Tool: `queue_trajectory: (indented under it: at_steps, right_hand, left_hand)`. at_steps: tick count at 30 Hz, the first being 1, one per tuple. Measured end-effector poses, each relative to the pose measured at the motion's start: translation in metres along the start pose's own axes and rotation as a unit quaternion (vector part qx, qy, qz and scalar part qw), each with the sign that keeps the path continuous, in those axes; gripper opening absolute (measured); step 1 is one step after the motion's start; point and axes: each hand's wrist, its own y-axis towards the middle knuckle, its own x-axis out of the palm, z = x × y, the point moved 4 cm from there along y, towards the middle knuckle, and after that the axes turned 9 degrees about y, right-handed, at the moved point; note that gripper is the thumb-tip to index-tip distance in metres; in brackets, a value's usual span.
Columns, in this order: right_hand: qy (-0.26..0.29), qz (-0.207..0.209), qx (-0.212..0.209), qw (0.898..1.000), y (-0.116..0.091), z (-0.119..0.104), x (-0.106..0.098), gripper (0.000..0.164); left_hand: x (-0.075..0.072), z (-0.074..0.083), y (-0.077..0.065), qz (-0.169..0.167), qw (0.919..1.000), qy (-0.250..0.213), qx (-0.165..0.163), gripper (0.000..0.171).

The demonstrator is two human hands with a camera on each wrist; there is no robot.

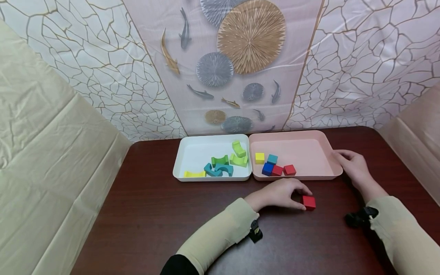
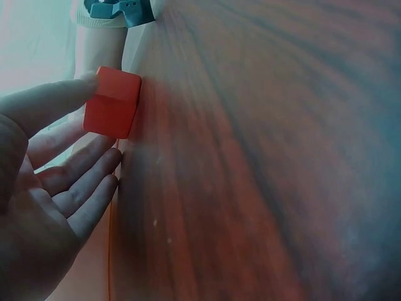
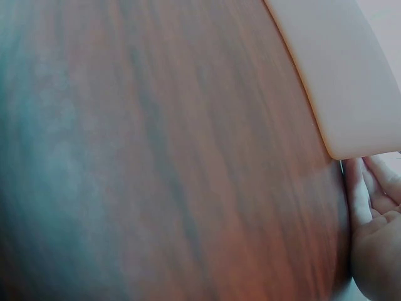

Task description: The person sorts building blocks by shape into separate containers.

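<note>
My left hand (image 1: 280,192) pinches a red cube block (image 1: 308,203) between thumb and forefinger, just in front of the pink tray (image 1: 313,143). In the left wrist view the thumb lies against the red block (image 2: 113,103), and the other fingers are spread loosely below it. At the tray's right end, my right hand (image 1: 355,168) touches the outer side with its fingertips. The right wrist view shows those fingers (image 3: 358,194) fairly straight beside the tray's corner. Inside the pink tray are a yellow cube (image 1: 259,158), a teal cube (image 1: 272,159), a blue cube (image 1: 267,169) and two red cubes (image 1: 289,170).
A white tray (image 1: 192,147) adjoins the pink one on the left. It holds several arch-shaped blocks, among them green ones (image 1: 220,160), teal ones (image 1: 224,169) and a yellow one (image 1: 194,174). Both trays stand near the back edge of the dark wooden table (image 1: 154,214), before a patterned cloth.
</note>
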Motion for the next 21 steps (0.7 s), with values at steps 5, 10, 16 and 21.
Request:
queue_trajectory:
  at_steps: [5,10,16,21]
  right_hand:
    - [-0.007,0.000,0.005,1.000,-0.0008,-0.0013,0.0008,0.064]
    - [-0.018,-0.003,0.009,1.000,-0.0008,-0.0016,0.0012,0.070]
    - [-0.013,-0.004,0.008,1.000,0.0004,0.0003,-0.0001,0.068]
    - [-0.012,-0.002,0.010,1.000,0.0006,0.0008,0.0002,0.061]
  left_hand:
    - [0.0010,-0.0003,0.0010,-0.006,0.9999,0.013,-0.004,0.047]
    - [0.0019,-0.0002,0.0020,-0.009,0.9998,0.019,-0.005,0.045]
    - [0.0017,0.0011,0.0028,-0.004,0.9998,0.021,-0.004,0.044]
    - [0.0016,0.0018,0.0035,-0.004,0.9996,0.026,-0.009,0.043]
